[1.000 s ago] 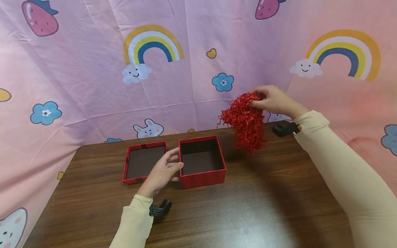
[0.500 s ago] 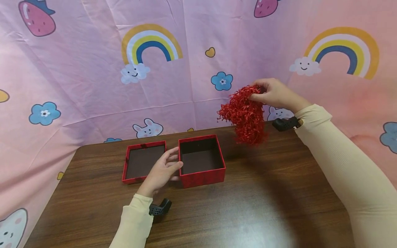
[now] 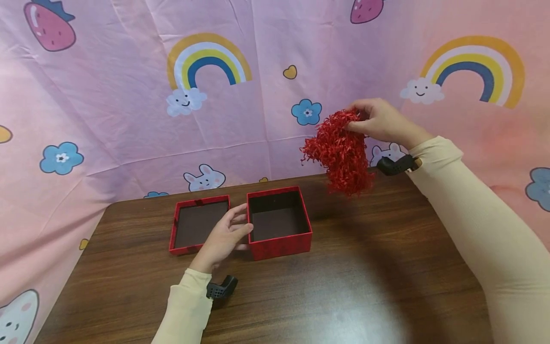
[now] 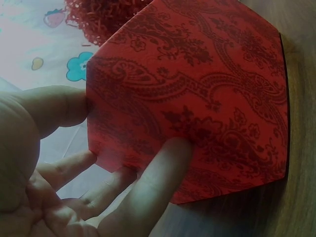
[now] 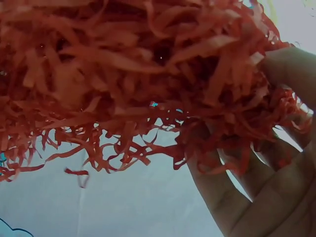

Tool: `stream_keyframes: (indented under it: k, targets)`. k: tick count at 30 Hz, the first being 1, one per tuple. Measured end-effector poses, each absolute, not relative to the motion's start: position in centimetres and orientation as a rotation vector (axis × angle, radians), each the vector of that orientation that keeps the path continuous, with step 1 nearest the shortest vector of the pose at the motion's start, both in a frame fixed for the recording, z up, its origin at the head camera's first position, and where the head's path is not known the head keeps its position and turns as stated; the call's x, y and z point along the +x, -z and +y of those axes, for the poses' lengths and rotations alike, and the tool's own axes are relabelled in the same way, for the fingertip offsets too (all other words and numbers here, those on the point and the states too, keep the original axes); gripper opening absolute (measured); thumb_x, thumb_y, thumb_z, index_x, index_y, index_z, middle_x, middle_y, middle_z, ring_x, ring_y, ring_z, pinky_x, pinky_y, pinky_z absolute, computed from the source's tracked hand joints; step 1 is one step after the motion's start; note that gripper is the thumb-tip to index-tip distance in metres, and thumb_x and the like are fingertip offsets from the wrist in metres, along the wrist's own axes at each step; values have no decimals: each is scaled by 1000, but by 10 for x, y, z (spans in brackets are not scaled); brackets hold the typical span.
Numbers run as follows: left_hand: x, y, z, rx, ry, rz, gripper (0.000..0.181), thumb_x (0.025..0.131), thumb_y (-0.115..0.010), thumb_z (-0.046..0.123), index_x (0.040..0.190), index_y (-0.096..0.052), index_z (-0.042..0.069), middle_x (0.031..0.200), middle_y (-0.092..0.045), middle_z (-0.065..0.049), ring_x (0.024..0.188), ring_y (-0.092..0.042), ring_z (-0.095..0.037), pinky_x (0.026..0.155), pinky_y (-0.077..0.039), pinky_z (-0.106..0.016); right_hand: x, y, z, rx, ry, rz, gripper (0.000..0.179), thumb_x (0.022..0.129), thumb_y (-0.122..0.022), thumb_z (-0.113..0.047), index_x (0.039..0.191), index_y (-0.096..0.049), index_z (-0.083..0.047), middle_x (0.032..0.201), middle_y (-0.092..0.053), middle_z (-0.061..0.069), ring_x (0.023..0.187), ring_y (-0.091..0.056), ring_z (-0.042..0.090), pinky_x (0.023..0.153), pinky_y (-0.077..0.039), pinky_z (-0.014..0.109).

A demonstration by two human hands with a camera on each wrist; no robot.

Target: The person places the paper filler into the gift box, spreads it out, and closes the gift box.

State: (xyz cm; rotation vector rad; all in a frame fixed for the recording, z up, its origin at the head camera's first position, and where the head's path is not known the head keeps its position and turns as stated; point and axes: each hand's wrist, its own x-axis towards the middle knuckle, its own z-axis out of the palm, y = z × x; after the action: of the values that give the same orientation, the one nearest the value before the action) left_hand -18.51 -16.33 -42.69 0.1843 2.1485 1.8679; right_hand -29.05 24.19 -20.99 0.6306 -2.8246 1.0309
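Our right hand [image 3: 386, 122] pinches the red paper shreds [image 3: 341, 150] aloft, right of the open box [image 3: 281, 247], whose left side our left hand [image 3: 225, 234] touches with extended fingers, so we should grip the shreds firmly (they look apt to shed) and brace the box gently beside its lid [image 3: 201, 224] on the wooden table [image 3: 129, 286].

Red crinkle-cut paper shred [image 5: 128, 64] spans 9 o'clock through 12 to about 3, nearest strips blurred, ragged curls hanging along the lower edge, one thin strip [image 5: 76, 172] dangling toward 8. Right hand [image 5: 276, 200] at 4 o'clock grips it, thumb [image 5: 292, 73] between 2 and 3, fingers [image 5: 212, 185] partly hidden behind strands. Pale backdrop [image 5: 143, 207] at 6, dark curved outline [image 5: 19, 229] in corner at 8.
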Motion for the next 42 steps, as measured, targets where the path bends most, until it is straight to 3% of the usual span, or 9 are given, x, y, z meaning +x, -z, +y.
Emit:
stream_keyframes:
  k: [18, 42]
  targets:
    - [-186, 426, -162, 170, -1856, 2159, 71, 100, -70, 19, 161, -33, 21, 158, -37, -22, 135, -53, -42, 85, -62, -50, -282, 164, 216, 737, -1019, -2729, 23, 98, -71, -14, 117, -70, -2, 83, -72, 0, 69, -65, 9, 60, -54, 21]
    - [-191, 429, -159, 197, -1849, 2183, 70, 100, -70, 20, 160, -34, 21, 154, -42, -19, 133, -55, -39, 83, -63, -47, -260, 124, 162, 932, -1050, -2607, 17, 97, -73, -14, 111, -72, -4, 86, -71, 3, 73, -64, 11, 64, -54, 20]
